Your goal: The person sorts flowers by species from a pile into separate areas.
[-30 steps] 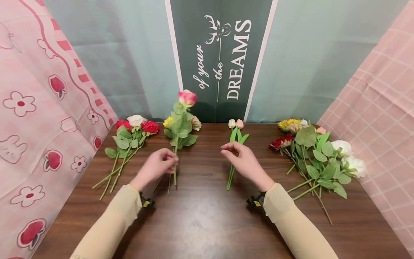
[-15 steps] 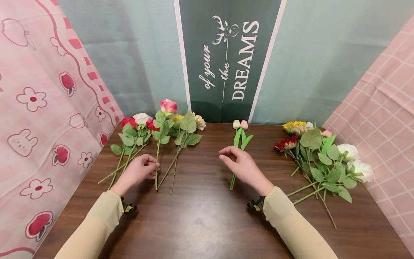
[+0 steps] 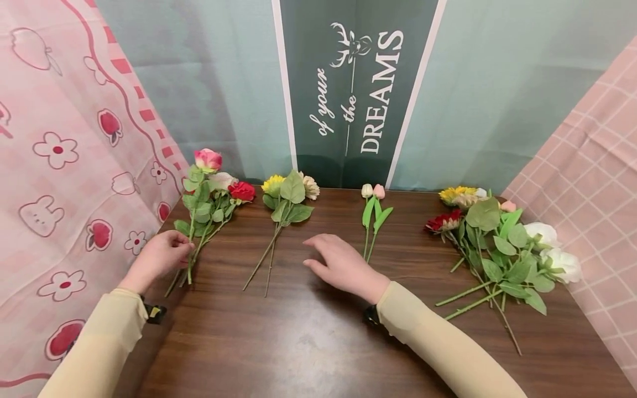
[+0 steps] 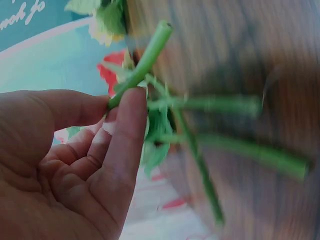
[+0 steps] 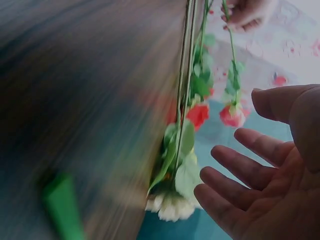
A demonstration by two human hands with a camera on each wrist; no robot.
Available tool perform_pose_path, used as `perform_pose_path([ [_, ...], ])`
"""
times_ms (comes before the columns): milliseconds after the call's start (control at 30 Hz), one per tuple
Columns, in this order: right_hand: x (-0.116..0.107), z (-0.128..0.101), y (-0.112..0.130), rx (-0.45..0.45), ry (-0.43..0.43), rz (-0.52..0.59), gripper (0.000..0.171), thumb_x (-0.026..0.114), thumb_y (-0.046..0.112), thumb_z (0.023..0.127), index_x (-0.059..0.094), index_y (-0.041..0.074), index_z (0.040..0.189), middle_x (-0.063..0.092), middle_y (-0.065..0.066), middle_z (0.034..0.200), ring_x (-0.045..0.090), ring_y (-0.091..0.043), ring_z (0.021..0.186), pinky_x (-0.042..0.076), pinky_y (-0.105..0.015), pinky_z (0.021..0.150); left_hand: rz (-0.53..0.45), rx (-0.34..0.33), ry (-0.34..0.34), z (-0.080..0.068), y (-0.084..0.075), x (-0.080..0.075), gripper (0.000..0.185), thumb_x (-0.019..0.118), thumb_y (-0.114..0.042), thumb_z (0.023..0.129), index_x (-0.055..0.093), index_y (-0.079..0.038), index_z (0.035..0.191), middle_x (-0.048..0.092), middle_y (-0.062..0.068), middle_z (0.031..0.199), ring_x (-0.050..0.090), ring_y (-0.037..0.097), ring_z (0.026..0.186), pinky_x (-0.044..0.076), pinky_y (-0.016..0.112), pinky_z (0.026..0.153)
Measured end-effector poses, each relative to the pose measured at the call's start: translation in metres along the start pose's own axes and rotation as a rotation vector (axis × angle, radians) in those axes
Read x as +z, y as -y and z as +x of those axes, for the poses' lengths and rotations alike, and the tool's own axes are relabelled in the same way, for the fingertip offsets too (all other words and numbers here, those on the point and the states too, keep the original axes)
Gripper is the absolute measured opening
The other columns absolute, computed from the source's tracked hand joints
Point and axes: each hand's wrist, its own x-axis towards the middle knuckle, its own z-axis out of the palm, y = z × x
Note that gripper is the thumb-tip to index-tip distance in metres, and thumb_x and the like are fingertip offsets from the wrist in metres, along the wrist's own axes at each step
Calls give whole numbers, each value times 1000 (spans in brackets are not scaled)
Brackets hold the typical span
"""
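A pink rose stands nearly upright above the rose group at the far left. My left hand pinches its green stem low down between thumb and fingertips. Behind it lie a white rose and a red rose, partly covered by its leaves. My right hand hovers over the middle of the table, fingers extended and thumb apart, holding nothing. Two tulips, one white and one pink, lie just beyond it. In the right wrist view the right palm faces the flowers.
On the brown table, a yellow flower and a beige flower lie left of centre with crossed stems. A mixed pile with white roses and a sunflower is at the right. Fabric curtains border the back and sides.
My left hand has carried the pink rose leftward, from over the yellow and beige flowers to the red and white roses. The right hand has shifted left and its fingers have spread.
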Motion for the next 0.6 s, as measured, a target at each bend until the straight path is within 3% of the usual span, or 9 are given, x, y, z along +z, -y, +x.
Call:
perform_pose_path([
  [133,8,11,15,-83,51,-107,57,65,38,101,52,10,149,48,-12,154,39,-33,145,31,-47,119,124,-6,2,0,8,-10,25,59,-16,101,63,8,105,70,15,85,71,22,67,53,35,60],
  [367,19,18,31,-142,146,-224,71,61,47,101,38,15,159,31,-12,165,22,-33,153,19,-48,124,226,-5,21,5,14,1,24,60,-17,100,68,5,105,66,3,71,65,14,62,50,35,61],
  [600,18,13,19,-112,180,-259,76,58,52,101,29,19,163,24,-11,167,17,-34,155,16,-49,124,304,29,-61,2,6,1,29,64,-24,97,68,4,105,71,15,89,67,27,73,52,47,67],
])
